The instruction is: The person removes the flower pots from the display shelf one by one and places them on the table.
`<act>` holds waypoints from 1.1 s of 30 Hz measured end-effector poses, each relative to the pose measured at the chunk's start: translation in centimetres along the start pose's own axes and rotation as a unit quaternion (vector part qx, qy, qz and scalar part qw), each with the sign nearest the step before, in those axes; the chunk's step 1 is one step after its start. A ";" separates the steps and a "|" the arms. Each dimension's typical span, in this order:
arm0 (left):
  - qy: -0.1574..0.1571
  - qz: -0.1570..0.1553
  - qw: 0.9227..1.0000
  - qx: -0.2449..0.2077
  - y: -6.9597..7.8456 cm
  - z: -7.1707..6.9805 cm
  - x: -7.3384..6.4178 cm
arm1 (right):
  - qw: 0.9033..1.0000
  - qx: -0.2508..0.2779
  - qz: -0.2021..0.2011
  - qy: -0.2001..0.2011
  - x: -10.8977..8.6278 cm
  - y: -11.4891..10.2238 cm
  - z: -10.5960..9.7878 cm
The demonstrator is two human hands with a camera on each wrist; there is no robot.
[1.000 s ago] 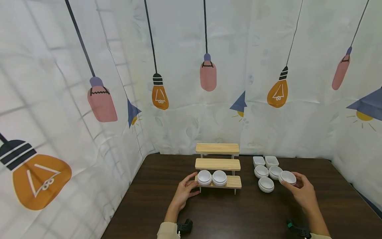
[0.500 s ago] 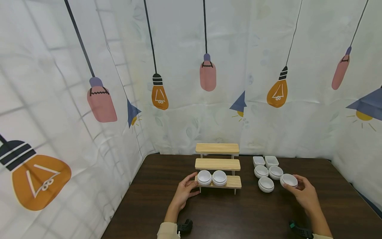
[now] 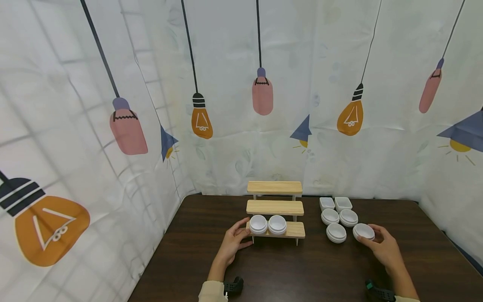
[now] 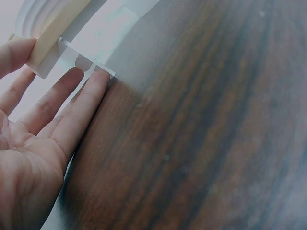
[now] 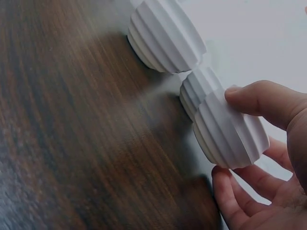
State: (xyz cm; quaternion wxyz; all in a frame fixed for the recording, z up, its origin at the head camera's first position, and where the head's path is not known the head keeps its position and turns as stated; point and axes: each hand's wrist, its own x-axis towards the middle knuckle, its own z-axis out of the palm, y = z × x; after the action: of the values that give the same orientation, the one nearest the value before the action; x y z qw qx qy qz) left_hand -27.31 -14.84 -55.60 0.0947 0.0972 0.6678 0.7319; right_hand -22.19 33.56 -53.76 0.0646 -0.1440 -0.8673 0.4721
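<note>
A three-step display stand [image 3: 275,207] with wooden boards stands at the middle of the table. My left hand [image 3: 232,241] grips the left end of its lowest board, thumb and finger at the board's edge. In the left wrist view the other fingers [image 4: 72,108] of this hand lie fairly straight by the clear leg. Two white round pots [image 3: 268,225] sit side by side on that lowest board. My right hand [image 3: 385,247] holds another white ribbed pot [image 5: 230,132], thumb on its side and fingertips at its base, low over the table and right of the loose pots.
Two white square pots [image 3: 335,204] stand at the back right, with three round pots [image 3: 336,233] in front of them. The dark wood table [image 3: 294,272] ends at a printed curtain [image 3: 226,159] behind and at the left.
My right hand has moved the held pot slightly right, then toward the front edge, beside the front round pot. The left hand and the stand stay where they were.
</note>
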 end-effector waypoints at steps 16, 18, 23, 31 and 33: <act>0.001 -0.001 1.000 -0.003 0.1 0.0 0.0 | 1.000 -0.012 -0.005 -0.027 0.3 0.6 0.3; 0.001 0.000 1.000 -0.004 0.1 0.1 -0.1 | 1.000 -0.012 -0.005 -0.028 0.4 0.7 0.4; 0.001 0.003 1.000 -0.004 0.1 0.1 -0.1 | 1.000 -0.009 -0.016 -0.024 0.3 0.7 0.6; 0.001 0.007 1.000 -0.005 0.2 0.2 -0.2 | 0.999 -0.013 -0.008 -0.041 0.3 0.2 0.5; 0.002 0.006 1.000 -0.005 0.3 0.2 -0.2 | 0.999 -0.017 -0.009 -0.044 0.3 0.2 0.4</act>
State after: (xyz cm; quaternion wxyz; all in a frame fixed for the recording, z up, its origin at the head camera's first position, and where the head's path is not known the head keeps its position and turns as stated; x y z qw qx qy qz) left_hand -27.04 -14.71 -55.29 0.0898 0.0996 0.6634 0.7362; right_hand -22.54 33.40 -54.19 0.0283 -0.1163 -0.8784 0.4628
